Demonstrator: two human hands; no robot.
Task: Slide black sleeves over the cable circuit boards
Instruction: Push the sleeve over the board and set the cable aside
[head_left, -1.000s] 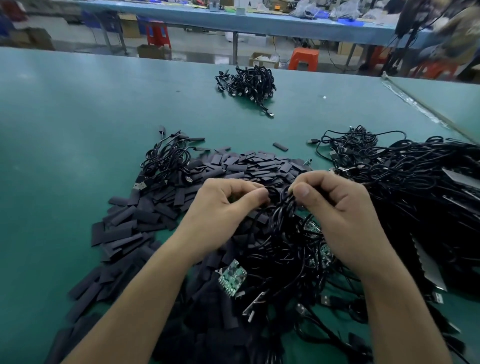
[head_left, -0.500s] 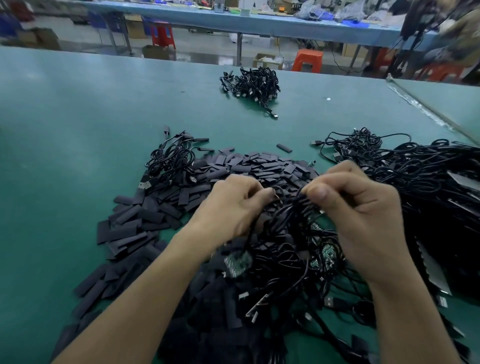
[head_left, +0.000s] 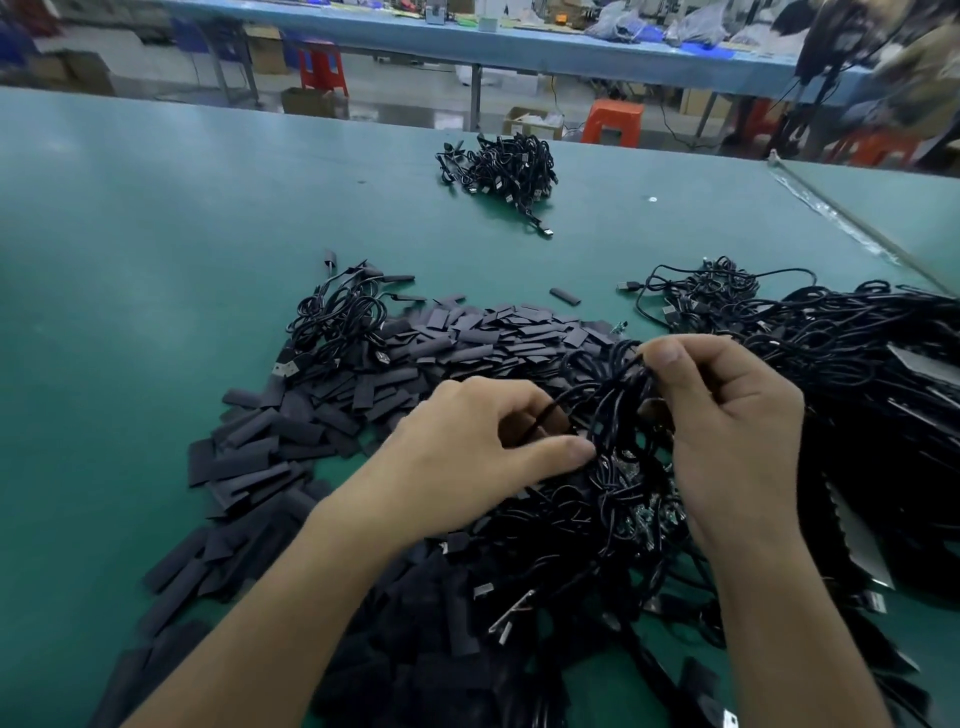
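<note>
A loose heap of flat black sleeves (head_left: 322, 415) covers the green table (head_left: 130, 291) in front of me. Between my hands a bundle of black cables (head_left: 613, 415) hangs, with small green circuit boards (head_left: 644, 514) dangling at its lower ends. My right hand (head_left: 727, 426) pinches the top of the bundle between thumb and forefinger and lifts it. My left hand (head_left: 478, 452) has its fingers curled round a single black cable strand at the bundle's left side, thumb pointing right against the cables.
A big tangle of black cables (head_left: 857, 395) fills the table's right side. A smaller coil (head_left: 337, 317) lies on the sleeve heap's far left, and a separate cable pile (head_left: 498, 166) sits farther back. Stools and another workbench stand beyond the far edge.
My right hand has lifted the cable bundle slightly up and right. My left hand has dropped lower and spread apart from the right, drawing one strand out.
</note>
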